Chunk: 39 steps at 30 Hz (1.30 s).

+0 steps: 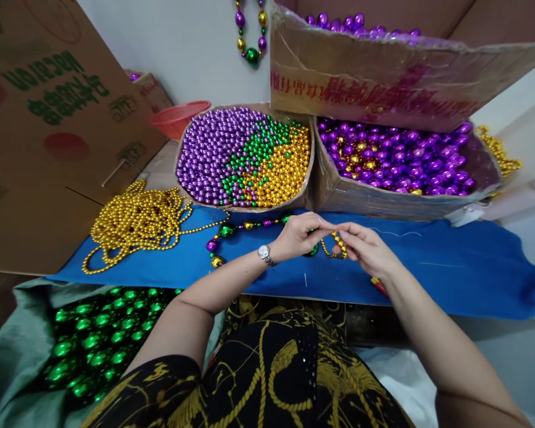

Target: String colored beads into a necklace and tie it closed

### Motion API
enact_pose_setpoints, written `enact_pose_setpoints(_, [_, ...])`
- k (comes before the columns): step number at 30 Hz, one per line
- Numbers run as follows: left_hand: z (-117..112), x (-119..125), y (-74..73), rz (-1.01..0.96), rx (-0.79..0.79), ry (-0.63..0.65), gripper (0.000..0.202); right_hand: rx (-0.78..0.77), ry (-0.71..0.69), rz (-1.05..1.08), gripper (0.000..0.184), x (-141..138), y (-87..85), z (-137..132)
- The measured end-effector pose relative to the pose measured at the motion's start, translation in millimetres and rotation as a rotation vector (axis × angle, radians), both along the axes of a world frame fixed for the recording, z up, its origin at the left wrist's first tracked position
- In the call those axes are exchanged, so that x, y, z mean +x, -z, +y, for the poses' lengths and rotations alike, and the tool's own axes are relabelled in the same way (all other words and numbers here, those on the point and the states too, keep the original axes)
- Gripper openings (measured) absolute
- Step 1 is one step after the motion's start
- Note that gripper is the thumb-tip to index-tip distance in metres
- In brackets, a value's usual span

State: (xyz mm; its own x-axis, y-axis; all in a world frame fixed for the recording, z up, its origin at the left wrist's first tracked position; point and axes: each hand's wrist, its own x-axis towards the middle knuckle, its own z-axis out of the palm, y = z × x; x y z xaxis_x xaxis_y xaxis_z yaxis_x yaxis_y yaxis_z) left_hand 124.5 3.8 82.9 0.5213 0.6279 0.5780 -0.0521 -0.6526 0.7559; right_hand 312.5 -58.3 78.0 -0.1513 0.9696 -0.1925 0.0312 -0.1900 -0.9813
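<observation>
Brightly golden, shiny bead strand (342, 248).

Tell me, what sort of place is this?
Probably a bead-stringing workshop: cardboard boxes hold loose beads in bulk, gold bead strands lie heaped at the left, and a multicoloured bead strand hangs behind.
</observation>
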Motion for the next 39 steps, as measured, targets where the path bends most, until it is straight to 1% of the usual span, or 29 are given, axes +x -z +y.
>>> enact_pose_setpoints(2, [0,2,1.6,-0.008,0.084,-0.033,0.016,-0.123,-0.137,0.092,0.054,-1,0.0,2])
enact_pose_setpoints(3, [-1,2,2.2,-0.009,0.092,-0.042,0.016,-0.137,-0.188,0.109,0.055,0,-0.2,2])
enact_pose_setpoints(4, [-1,3,2.5,-0.008,0.086,-0.053,0.016,-0.111,-0.211,0.096,0.054,1,-0.9,3])
enact_pose_setpoints(5, [-2,3,2.5,-0.005,0.069,-0.066,0.015,-0.050,-0.206,0.040,0.050,2,-2.0,3])
enact_pose_setpoints(6, [-3,3,2.5,0.002,0.040,-0.078,0.015,0.042,-0.176,-0.065,0.047,4,-3.6,3])
enact_pose_setpoints(8, [-3,3,2.3,0.020,-0.070,-0.078,0.014,0.304,-0.039,-0.404,0.038,8,-7.9,0])
enact_pose_setpoints(10, [-4,4,2.7,0.013,-0.280,-0.023,0.015,0.587,0.126,-0.809,0.031,6,-11.5,-8])
enact_pose_setpoints(11, [-4,5,3.1,-0.010,-0.406,0.016,0.016,0.708,0.174,-0.978,0.028,4,-12.4,-13])
enact_pose_setpoints(12, [-4,5,3.4,-0.046,-0.528,0.055,0.018,0.803,0.187,-1.109,0.027,-1,-12.6,-20])
enact_pose_setpoints(13, [-4,6,3.6,-0.083,-0.628,0.087,0.020,0.865,0.161,-1.205,0.026,-5,-12.4,-26])
enact_pose_setpoints(14, [-4,7,3.4,-0.110,-0.697,0.111,0.022,0.901,0.097,-1.264,0.027,-9,-12.2,-32])
enact_pose_setpoints(15, [-5,7,2.9,-0.120,-0.727,0.125,0.023,0.915,0.020,-1.281,0.029,-12,-12.3,-37])
enact_pose_setpoints(16, [-5,7,1.9,-0.114,-0.725,0.131,0.023,0.909,-0.041,-1.258,0.030,-13,-13.1,-41])
enact_pose_setpoints(17, [-6,6,0.4,-0.099,-0.698,0.132,0.022,0.884,-0.056,-1.204,0.030,-12,-14.6,-42])
enact_pose_setpoints(18, [-6,6,-1.3,-0.082,-0.656,0.130,0.021,0.845,-0.017,-1.129,0.028,-9,-16.4,-40])
enact_pose_setpoints(19, [-6,5,-3.3,-0.070,-0.609,0.128,0.020,0.793,0.064,-1.037,0.026,-5,-18.2,-37])
enact_pose_setpoints(21, [-7,4,-7.2,-0.062,-0.512,0.129,0.018,0.643,0.237,-0.816,0.029,4,-19.3,-26])
enact_pose_setpoints(22, [-7,3,-8.9,-0.057,-0.462,0.128,0.017,0.546,0.257,-0.686,0.032,7,-17.9,-20])
enact_pose_setpoints(23, [-6,3,-10.1,-0.052,-0.404,0.120,0.016,0.437,0.213,-0.538,0.036,9,-15.1,-14])
enact_pose_setpoints(26, [-4,3,-10.1,-0.050,-0.188,0.051,0.012,0.116,-0.070,-0.079,0.048,5,-1.9,-2])
enact_pose_setpoints(27, [-3,2,-8.8,-0.053,-0.125,0.026,0.012,0.041,-0.134,0.031,0.051,1,2.5,0])
enact_pose_setpoints(28, [-3,2,-6.8,-0.060,-0.078,0.003,0.012,-0.006,-0.164,0.110,0.052,-2,6.0,0])
enact_pose_setpoints(30, [-3,3,-2.1,-0.077,-0.040,-0.036,0.012,-0.035,-0.169,0.184,0.049,-9,10.3,0])
enact_pose_setpoints(32, [-3,3,2.3,-0.093,-0.058,-0.059,0.012,-0.019,-0.132,0.188,0.045,-15,11.0,-1])
enact_pose_setpoints(37, [-3,4,6.5,-0.039,-0.226,-0.083,0.016,0.028,0.026,0.132,0.043,-18,5.3,-6])
enact_pose_setpoints(39, [-1,3,6.8,0.011,-0.253,-0.097,0.019,0.036,0.087,0.096,0.041,-17,3.3,-7])
